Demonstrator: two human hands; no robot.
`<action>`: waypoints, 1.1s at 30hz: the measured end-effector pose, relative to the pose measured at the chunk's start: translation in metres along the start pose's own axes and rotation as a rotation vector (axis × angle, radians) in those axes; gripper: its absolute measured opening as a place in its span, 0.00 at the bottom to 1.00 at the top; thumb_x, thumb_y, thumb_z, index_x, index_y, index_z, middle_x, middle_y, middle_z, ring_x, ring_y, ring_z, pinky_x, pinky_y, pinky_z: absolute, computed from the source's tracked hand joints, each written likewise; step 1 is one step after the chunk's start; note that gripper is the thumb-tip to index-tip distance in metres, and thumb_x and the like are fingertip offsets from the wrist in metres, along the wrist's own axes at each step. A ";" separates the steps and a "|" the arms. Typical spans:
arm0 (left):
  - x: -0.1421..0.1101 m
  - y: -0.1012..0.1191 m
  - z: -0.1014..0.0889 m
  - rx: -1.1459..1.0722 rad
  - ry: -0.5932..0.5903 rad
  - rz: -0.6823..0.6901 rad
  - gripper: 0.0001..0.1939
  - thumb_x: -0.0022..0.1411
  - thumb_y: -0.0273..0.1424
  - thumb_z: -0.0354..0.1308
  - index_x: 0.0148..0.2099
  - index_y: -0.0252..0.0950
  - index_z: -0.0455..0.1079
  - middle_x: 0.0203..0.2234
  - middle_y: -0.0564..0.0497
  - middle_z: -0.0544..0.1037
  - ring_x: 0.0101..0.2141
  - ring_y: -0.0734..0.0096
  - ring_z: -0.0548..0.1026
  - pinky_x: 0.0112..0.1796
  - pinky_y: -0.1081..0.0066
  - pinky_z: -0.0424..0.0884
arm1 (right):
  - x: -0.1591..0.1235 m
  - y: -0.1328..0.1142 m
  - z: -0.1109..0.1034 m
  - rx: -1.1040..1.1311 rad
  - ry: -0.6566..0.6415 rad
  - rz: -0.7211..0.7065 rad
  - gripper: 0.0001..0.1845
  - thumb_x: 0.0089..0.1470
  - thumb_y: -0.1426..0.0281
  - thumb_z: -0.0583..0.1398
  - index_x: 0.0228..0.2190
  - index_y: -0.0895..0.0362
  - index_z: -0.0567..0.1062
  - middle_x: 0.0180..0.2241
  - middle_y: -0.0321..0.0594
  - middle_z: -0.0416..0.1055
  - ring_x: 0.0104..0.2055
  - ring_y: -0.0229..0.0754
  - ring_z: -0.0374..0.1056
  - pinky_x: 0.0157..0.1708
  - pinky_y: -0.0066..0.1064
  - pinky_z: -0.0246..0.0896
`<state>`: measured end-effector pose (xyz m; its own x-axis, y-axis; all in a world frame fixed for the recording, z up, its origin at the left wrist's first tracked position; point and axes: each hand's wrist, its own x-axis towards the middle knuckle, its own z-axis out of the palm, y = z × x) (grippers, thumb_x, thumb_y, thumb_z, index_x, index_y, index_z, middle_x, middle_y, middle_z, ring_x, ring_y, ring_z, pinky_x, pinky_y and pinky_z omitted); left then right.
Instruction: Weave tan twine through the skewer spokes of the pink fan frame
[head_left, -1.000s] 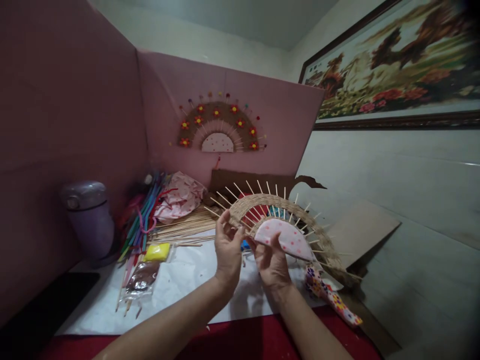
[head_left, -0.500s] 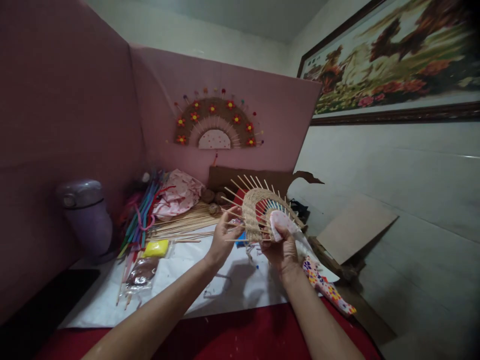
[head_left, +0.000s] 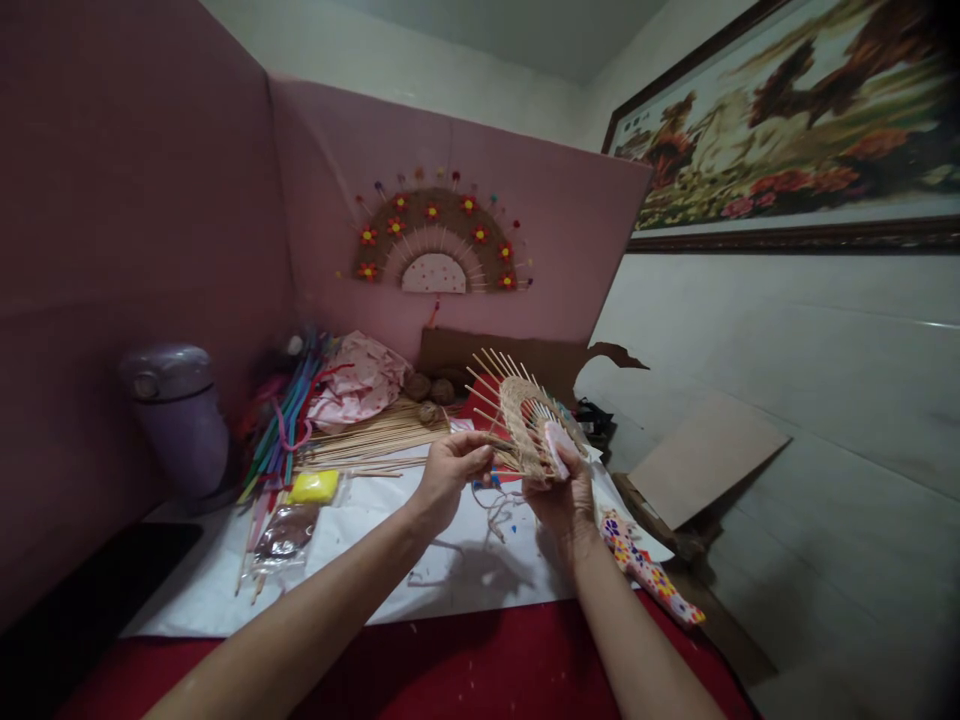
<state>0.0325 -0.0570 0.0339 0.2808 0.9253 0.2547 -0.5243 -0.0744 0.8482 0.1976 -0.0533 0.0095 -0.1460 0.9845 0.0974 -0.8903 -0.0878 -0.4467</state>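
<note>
In the head view my right hand [head_left: 564, 497] grips a half-round woven fan [head_left: 521, 420] by its pale spotted centre piece [head_left: 556, 446]. Thin wooden sticks radiate from that piece, with tan twine woven across them in a broad band. The fan is tilted, its bare stick ends pointing up and left. My left hand [head_left: 455, 472] is closed in a pinch at the fan's left end, on what looks like the jute twine. Loose twine [head_left: 493, 512] dangles below, over the white paper.
Behind lie bamboo sticks [head_left: 375, 432], twine balls [head_left: 429, 390], spotted cloth [head_left: 360, 375] and coloured pipe cleaners [head_left: 296, 400]. A purple bottle [head_left: 184, 430] and yellow clay packet [head_left: 315, 487] are at left. Floral scissors-like piece [head_left: 652, 570] sits right. A finished flowered fan [head_left: 435, 235] hangs on the pink board.
My left hand has gone from spread fingers behind the fan's sticks to a pinch at its left end. The fan has turned to a narrower angle, and loose twine now shows below.
</note>
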 end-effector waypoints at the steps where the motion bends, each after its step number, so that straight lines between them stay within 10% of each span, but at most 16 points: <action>1: 0.000 0.000 0.000 0.006 0.015 -0.007 0.15 0.44 0.33 0.66 0.35 0.30 0.73 0.21 0.49 0.74 0.18 0.79 0.66 0.19 0.78 0.58 | 0.000 0.000 0.000 0.000 0.003 -0.004 0.10 0.43 0.73 0.60 0.32 0.59 0.69 0.19 0.30 0.67 0.15 0.28 0.59 0.11 0.17 0.55; 11: 0.005 -0.002 -0.009 0.022 0.068 -0.018 0.13 0.46 0.36 0.65 0.27 0.30 0.69 0.15 0.54 0.69 0.14 0.85 0.57 0.15 0.80 0.44 | 0.000 -0.002 -0.007 -0.043 0.117 0.010 0.12 0.41 0.71 0.62 0.32 0.58 0.70 0.18 0.31 0.67 0.17 0.32 0.63 0.12 0.20 0.57; 33: 0.012 0.022 -0.027 -0.013 -0.019 -0.030 0.12 0.45 0.27 0.65 0.34 0.28 0.74 0.24 0.44 0.77 0.21 0.78 0.69 0.24 0.78 0.62 | -0.002 -0.007 -0.005 -0.146 0.209 -0.089 0.11 0.37 0.75 0.62 0.29 0.57 0.72 0.24 0.35 0.73 0.22 0.38 0.68 0.19 0.29 0.65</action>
<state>0.0021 -0.0375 0.0430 0.3119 0.9197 0.2383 -0.5255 -0.0420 0.8498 0.2067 -0.0536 0.0078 0.0359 0.9987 -0.0366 -0.8219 0.0087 -0.5696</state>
